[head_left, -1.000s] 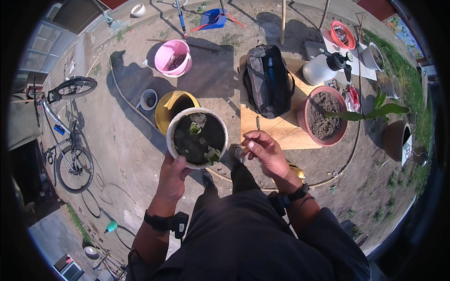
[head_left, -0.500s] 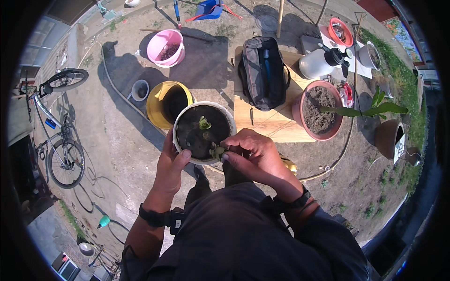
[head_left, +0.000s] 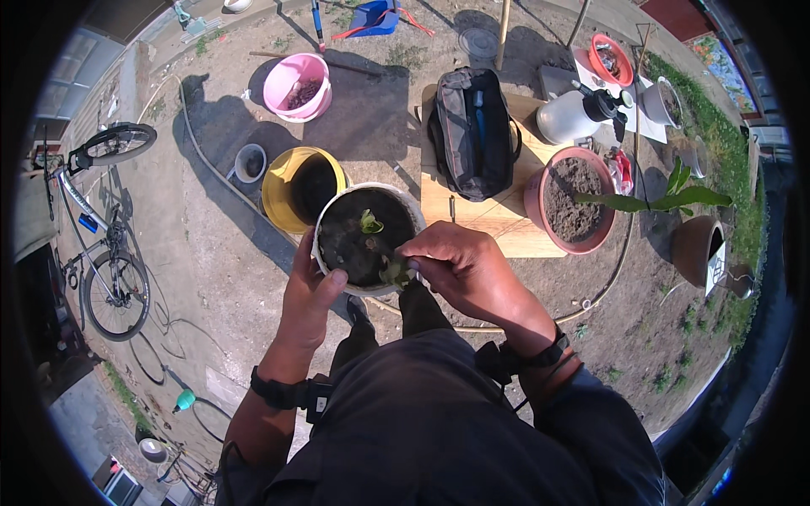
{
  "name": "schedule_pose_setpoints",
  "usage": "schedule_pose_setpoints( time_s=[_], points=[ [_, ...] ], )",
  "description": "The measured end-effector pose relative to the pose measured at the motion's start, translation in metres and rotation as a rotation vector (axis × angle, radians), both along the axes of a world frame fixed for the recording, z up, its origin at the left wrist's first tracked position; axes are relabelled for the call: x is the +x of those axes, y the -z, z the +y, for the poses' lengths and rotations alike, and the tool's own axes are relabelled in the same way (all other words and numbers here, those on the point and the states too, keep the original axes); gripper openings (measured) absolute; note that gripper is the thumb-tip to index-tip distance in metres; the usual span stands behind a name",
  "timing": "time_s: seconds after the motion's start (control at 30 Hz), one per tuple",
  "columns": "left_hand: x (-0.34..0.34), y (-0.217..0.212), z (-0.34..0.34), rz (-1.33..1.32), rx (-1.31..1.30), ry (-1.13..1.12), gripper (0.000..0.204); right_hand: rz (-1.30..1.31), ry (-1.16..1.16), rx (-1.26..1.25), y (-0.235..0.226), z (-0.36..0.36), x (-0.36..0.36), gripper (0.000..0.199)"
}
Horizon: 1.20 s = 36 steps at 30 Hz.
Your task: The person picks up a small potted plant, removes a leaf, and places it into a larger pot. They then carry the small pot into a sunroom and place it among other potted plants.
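Note:
A round white plant pot [head_left: 415, 207] full of dark soil is held up in front of me. My left hand [head_left: 309, 293] wraps its left side, thumb over the rim. In the soil stands a small green succulent-like sprout [head_left: 370, 222], with a small brownish lump beside it. Over the pot's near right rim, my right hand [head_left: 466, 263] pinches a small leafy plant piece [head_left: 397, 272] between thumb and fingers. That piece is blurred, and I cannot tell whether it touches the soil. Just behind the pot stands a yellow bucket [head_left: 277, 196] with dark contents.
A wooden board [head_left: 485, 234] carries a black tool bag [head_left: 475, 135] and a reddish soil-filled pot [head_left: 574, 198]. Beyond are a white pump sprayer [head_left: 567, 116] and a pink bucket [head_left: 291, 80]. A small white pot [head_left: 250, 162] stands left. A hose [head_left: 198, 143] curves over the ground; a bicycle [head_left: 105, 228] stands far left.
My right hand has turned slightly and its wrist has shifted right and a little up. The pinched plant piece has moved slightly right. My left hand still holds the pot.

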<state>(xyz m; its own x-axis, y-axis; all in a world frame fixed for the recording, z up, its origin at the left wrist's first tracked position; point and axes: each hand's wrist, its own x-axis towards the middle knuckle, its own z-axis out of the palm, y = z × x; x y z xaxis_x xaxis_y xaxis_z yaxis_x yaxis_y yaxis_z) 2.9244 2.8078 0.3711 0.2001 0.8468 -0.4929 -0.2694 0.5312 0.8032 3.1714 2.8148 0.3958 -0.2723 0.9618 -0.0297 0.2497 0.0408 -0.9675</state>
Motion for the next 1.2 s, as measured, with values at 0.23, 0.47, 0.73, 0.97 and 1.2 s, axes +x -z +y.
schedule_pose_setpoints(
  time_s=[0.23, 0.47, 0.73, 0.97, 1.2],
  points=[
    [-0.003, 0.004, 0.001, 0.002, 0.022, 0.002, 0.092, -0.014, 0.004, -0.142, -0.007, 0.004, -0.009, 0.020],
    [-0.002, 0.001, 0.001, 0.017, 0.019, 0.013, 0.096, 0.159, 0.023, -0.255, 0.000, 0.005, -0.010, 0.022],
    [-0.002, 0.000, 0.000, 0.017, 0.022, 0.010, 0.094, 0.141, -0.009, -0.312, -0.010, 0.007, -0.009, 0.024],
    [-0.002, -0.002, -0.002, 0.017, 0.028, 0.017, 0.091, 0.319, 0.027, -0.376, -0.006, 0.002, -0.011, 0.024],
    [0.000, -0.004, -0.004, 0.017, 0.029, 0.012, 0.089, 0.420, 0.014, -0.465, -0.006, -0.004, -0.015, 0.025]
  ],
)
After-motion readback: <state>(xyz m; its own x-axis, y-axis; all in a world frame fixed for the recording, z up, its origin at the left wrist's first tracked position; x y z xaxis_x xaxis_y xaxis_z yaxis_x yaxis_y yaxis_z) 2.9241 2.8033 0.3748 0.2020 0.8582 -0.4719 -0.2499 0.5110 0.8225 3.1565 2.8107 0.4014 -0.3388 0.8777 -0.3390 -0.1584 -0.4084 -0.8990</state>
